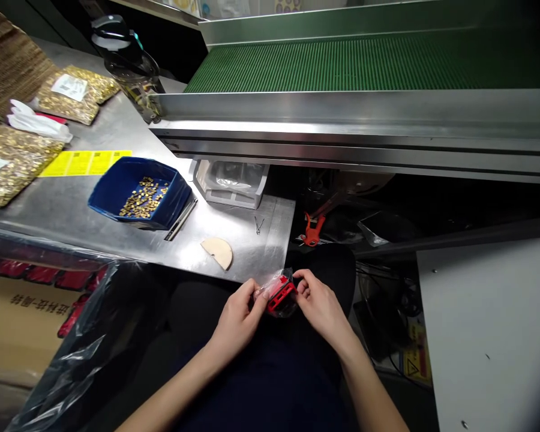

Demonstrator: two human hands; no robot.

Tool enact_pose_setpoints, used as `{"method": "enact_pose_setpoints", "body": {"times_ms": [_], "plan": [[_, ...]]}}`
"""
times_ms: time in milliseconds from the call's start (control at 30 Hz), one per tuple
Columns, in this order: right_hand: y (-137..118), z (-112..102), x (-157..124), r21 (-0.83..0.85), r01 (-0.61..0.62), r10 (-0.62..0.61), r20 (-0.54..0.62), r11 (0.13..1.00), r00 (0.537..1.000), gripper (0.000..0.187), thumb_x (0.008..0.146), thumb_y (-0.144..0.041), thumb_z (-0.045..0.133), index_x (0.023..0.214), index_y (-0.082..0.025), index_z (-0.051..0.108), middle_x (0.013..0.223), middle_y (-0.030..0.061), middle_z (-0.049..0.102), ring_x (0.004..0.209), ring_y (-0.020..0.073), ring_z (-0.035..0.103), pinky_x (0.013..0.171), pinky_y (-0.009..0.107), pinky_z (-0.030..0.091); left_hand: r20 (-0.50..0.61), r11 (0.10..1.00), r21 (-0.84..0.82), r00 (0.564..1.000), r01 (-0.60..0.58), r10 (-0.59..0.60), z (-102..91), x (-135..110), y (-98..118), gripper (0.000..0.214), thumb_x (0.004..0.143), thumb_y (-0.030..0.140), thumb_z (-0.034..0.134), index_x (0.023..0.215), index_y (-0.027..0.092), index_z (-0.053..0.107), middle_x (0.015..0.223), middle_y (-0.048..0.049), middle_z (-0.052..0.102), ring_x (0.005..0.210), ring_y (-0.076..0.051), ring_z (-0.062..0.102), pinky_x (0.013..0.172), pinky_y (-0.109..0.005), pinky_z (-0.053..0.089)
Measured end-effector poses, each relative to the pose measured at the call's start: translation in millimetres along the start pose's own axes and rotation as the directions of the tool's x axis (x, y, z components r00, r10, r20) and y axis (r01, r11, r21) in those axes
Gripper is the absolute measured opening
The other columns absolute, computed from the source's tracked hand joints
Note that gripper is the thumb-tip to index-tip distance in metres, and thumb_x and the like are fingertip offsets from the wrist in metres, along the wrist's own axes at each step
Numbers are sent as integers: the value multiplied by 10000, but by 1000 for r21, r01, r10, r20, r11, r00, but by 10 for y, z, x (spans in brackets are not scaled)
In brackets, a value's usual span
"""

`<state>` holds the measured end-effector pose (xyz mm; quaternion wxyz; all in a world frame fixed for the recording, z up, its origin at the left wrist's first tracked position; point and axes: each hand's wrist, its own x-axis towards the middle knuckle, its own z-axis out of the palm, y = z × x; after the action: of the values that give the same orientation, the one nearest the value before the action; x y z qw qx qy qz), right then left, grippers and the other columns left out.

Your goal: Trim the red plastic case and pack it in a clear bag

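Above my lap, a red plastic part (281, 296) sits in a clear plastic bag (270, 283). My left hand (242, 312) is closed on its left side, thumb on top. At the other end, the fingers of my right hand (317, 300) pinch the edge of the part or its bag; which of the two I cannot tell. Just beyond, on the metal table, lie a pale half-round piece (219, 252) and a small pair of thin metal prongs (258, 225).
A blue bin (137, 174) holds many small brass pieces, with metal tweezers (181, 220) alongside. Farther back stand a grey tray (234, 195) and a bottle (128, 66). A green conveyor (333, 63) crosses the top. An orange clamp (312, 229) is right of the table.
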<state>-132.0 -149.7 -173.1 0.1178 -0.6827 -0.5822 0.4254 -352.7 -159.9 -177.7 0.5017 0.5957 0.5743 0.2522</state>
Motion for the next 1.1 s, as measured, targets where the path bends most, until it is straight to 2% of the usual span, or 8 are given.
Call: {"method": "enact_pose_setpoints", "body": {"times_ms": [167, 333, 467, 667, 733, 833, 967, 1100], "plan": [[-32, -119, -154, -115, -82, 83, 11, 990, 996, 213, 844, -178, 547, 982, -298, 656, 754, -52, 655, 676, 168, 621, 609, 265, 337, -76, 987, 154, 996, -44, 56, 8, 23, -19, 251, 987, 255, 534, 757, 228, 437, 688, 48, 467, 614, -146, 444, 587, -277, 328], [-89, -62, -357, -159, -185, 176, -70, 970, 982, 142, 932, -238, 493, 939, -290, 624, 691, -54, 641, 641, 176, 617, 597, 271, 294, -44, 935, 312, 981, -166, 189, 19, -36, 38, 285, 1016, 293, 477, 741, 217, 481, 734, 4, 502, 682, -175, 478, 657, -323, 320], [-119, -43, -506, -172, -144, 141, -33, 975, 990, 128, 987, -283, 485, 1014, -313, 606, 713, -63, 655, 647, 169, 629, 604, 272, 293, -3, 906, 380, 979, -187, 204, 7, -57, 74, 326, 1029, 320, 468, 718, 220, 479, 680, 8, 506, 629, -169, 472, 627, -331, 299], [-66, 15, -533, -430, -54, 84, 49, 901, 995, 99, 943, -205, 523, 865, -255, 557, 861, -5, 678, 790, 200, 652, 599, 281, 266, 19, 896, 423, 990, -135, 140, 36, 108, 26, 358, 1033, 294, 482, 687, 220, 432, 676, 11, 528, 617, -169, 506, 592, -317, 302], [-21, 48, -466, -358, -30, 42, 28, 933, 999, 144, 897, -131, 507, 949, -254, 563, 1006, 21, 667, 893, 203, 652, 638, 272, 325, 78, 896, 404, 983, -186, 169, 70, 132, 24, 343, 1038, 289, 464, 703, 217, 465, 761, -12, 556, 707, -186, 548, 633, -312, 356], [58, 49, -380, -188, -33, 46, 71, 982, 996, 385, 827, -42, 448, 1120, -266, 558, 986, 1, 656, 832, 168, 647, 709, 262, 404, 205, 897, 333, 951, -292, 233, 96, 93, 55, 315, 1052, 276, 423, 762, 219, 531, 805, -16, 575, 726, -178, 561, 649, -296, 400], [91, -94, -452, -89, -17, 32, 173, 996, 984, 274, 810, -63, 447, 950, -259, 579, 844, -34, 622, 758, 153, 607, 705, 250, 428, 331, 886, 228, 888, -405, 320, 53, -22, 117, 289, 1046, 287, 432, 791, 228, 554, 783, -6, 580, 689, -169, 541, 630, -295, 389], [-55, -263, -628, 76, -42, 26, 196, 996, 980, 149, 836, -114, 455, 827, -243, 527, 796, -43, 556, 677, 140, 513, 626, 244, 386, 196, 949, 171, 953, -265, 230, -20, -47, 146, 374, 1038, 311, 437, 676, 223, 408, 654, 24, 463, 594, -154, 451, 578, -305, 315]]}}
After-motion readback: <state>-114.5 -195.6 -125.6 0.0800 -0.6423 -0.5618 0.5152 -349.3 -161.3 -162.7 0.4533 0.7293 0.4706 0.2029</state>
